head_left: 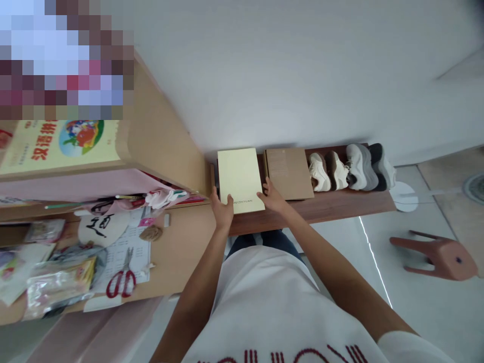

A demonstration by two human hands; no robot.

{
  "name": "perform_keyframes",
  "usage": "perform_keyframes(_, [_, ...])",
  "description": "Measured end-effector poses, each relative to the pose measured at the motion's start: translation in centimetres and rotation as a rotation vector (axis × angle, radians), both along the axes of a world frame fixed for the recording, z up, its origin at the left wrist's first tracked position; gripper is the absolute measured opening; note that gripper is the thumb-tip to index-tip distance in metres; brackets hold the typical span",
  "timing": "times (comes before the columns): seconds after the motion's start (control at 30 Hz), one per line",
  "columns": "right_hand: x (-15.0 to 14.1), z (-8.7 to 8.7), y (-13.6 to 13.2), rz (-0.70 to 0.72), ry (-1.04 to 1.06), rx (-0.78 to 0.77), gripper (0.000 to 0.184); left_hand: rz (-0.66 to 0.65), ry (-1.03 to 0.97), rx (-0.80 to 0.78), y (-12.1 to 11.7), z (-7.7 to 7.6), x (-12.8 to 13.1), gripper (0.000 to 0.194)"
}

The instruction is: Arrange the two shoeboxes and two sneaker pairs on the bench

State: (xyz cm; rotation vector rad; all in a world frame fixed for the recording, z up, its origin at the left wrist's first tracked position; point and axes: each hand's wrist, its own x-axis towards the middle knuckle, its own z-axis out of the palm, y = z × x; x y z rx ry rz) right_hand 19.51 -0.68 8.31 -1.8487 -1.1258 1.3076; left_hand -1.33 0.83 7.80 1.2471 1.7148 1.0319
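Observation:
A cream cardboard box (240,174) lettered "MEIZHIYUAN" rests on a dark wooden shelf top (272,219). My left hand (223,207) grips its near left corner, thumb over the lid and fingers down the side. At the near right edge, my right hand (273,196) has its thumb against the box, while its fingers reach into the narrow gap beside a brown cardboard box (289,174). Whether those fingers also touch the brown box I cannot tell. The undersides of both boxes are hidden.
White shoes (320,172) and grey sneakers (361,166) stand right of the boxes. A wooden desk (185,242) on the left bears red-handled scissors (123,280), papers and plastic packets. A brown stool (442,257) is on the floor at right. The wall runs behind the shelf.

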Motion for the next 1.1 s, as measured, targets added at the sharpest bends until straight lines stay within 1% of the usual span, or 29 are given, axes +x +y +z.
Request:
perform_keyframes(0.07, [0.8,1.1,0.1,-0.031,0.027,0.058,0.092,-0.047,-0.036,0.050,0.4,1.4,1.2,0.067])
perform_keyframes(0.17, [2.6,2.4,0.1,-0.091,0.030,0.109,0.092,-0.136,-0.138,0.046,0.6,2.9,3.4,0.065])
perform_keyframes(0.23, [4.1,3.0,-0.2,-0.126,0.013,0.127,0.093,-0.187,-0.181,0.032,0.4,3.3,5.1,0.065])
perform_keyframes(0.33, [6.8,3.3,-0.8,-0.175,-0.031,0.132,0.093,-0.257,-0.195,0.001,0.0,3.3,7.6,0.065])
perform_keyframes(0.5, [11.3,3.0,-1.8,-0.207,-0.064,0.098,0.092,-0.311,-0.215,-0.104,-0.5,2.3,11.7,0.066])
perform_keyframes(0.7, [16.1,2.2,-1.9,-0.211,-0.082,0.016,0.090,-0.273,-0.180,-0.160,-0.4,-0.1,15.9,0.070])
perform_keyframes(0.83, [18.7,0.8,-1.5,-0.196,-0.151,0.033,0.084,-0.222,-0.115,-0.185,0.1,-1.7,17.8,0.075])
perform_keyframes(0.97, [20.2,-0.8,-0.9,-0.130,-0.215,0.082,0.071,-0.155,0.002,-0.274,0.9,-2.7,19.0,0.077])
perform_keyframes(1.03, [20.3,-1.5,-0.7,-0.112,-0.200,0.062,0.065,-0.138,0.047,-0.346,1.3,-3.0,19.4,0.071])
perform_keyframes(1.1, [20.1,-2.1,-0.5,-0.103,-0.164,0.033,0.065,-0.145,0.059,-0.396,1.5,-3.1,19.6,0.061])
